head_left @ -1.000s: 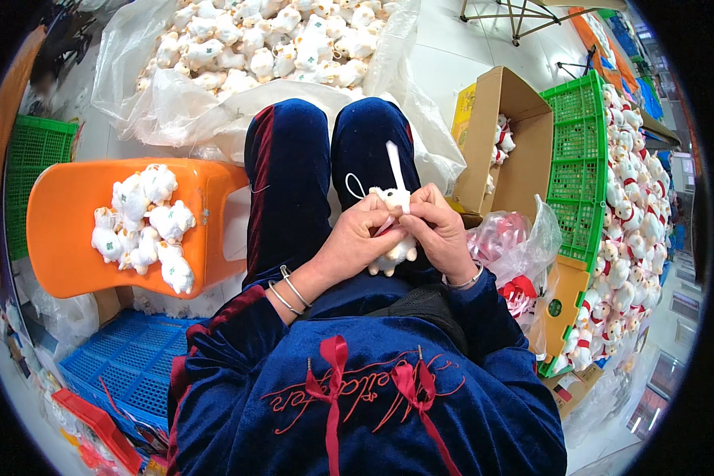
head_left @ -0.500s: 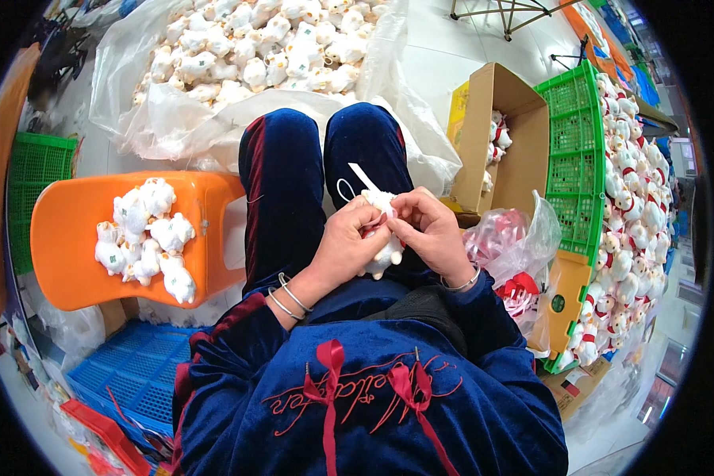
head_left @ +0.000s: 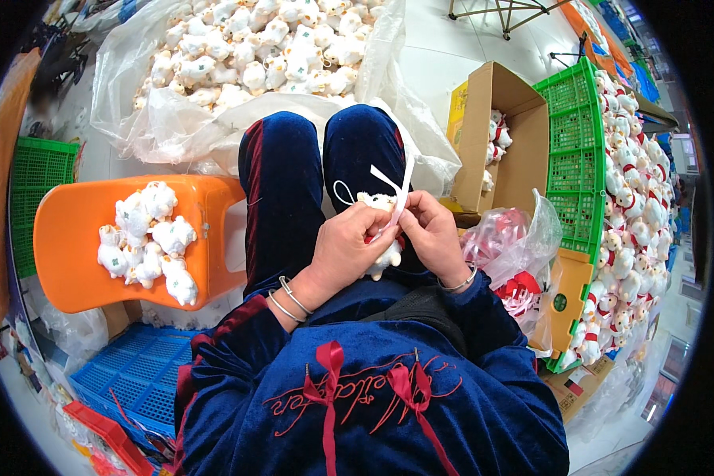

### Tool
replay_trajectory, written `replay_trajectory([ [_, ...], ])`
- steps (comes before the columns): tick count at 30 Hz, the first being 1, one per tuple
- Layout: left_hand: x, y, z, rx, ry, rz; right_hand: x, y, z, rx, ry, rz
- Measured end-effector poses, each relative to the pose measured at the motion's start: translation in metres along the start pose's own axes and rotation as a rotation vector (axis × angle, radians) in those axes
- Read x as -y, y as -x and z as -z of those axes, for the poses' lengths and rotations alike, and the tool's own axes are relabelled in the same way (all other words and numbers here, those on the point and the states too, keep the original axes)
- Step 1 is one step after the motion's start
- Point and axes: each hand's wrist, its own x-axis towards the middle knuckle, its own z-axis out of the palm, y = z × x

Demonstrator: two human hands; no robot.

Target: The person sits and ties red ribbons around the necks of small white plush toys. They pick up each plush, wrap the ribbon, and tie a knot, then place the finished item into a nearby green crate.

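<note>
A small white plush toy (head_left: 378, 201) with a loop of thin white cord at its head sits over my lap. My left hand (head_left: 343, 244) is closed around its middle, fingertips pinched at the neck, where a bit of red shows. White ribbon (head_left: 405, 176) rises from between my fingertips, one end sticking up and another lying across the toy's head. My right hand (head_left: 436, 242) pinches the ribbon right beside my left fingertips. The exact spot where the ribbon meets the neck is hidden by my fingers.
Several white plush toys (head_left: 145, 238) lie on an orange stool (head_left: 63, 246) to my left. Ahead, a clear plastic sheet (head_left: 123, 111) holds a big heap of them. At right are a cardboard box (head_left: 523, 119), a bag of ribbons (head_left: 531, 246) and a green crate (head_left: 571, 151) beside red-collared toys (head_left: 631, 230).
The ribbon has been drawn up longer, with an end now standing above the toy's head to the right. My right hand has shifted slightly, and more red shows at the neck.
</note>
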Motion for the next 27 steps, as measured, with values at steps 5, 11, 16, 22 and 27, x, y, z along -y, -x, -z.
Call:
replay_trajectory([
  [5, 0.006, 0.001, -0.003, -0.014, 0.059, -0.007, 0.002, 0.001, 0.001, 0.048, -0.011, -0.003],
  [11, 0.012, 0.004, 0.003, 0.026, 0.196, 0.140, -0.002, 0.002, 0.004, 0.038, -0.144, 0.018],
  [16, 0.005, -0.001, 0.007, 0.083, 0.227, 0.119, -0.006, 0.006, 0.008, 0.060, -0.252, 0.044],
  [22, 0.009, -0.002, 0.006, 0.113, 0.240, 0.115, -0.007, 0.003, 0.010, 0.084, -0.266, 0.013],
  [27, 0.022, 0.004, 0.007, 0.160, 0.369, 0.289, -0.003, 0.008, 0.011, 0.147, -0.160, 0.124],
])
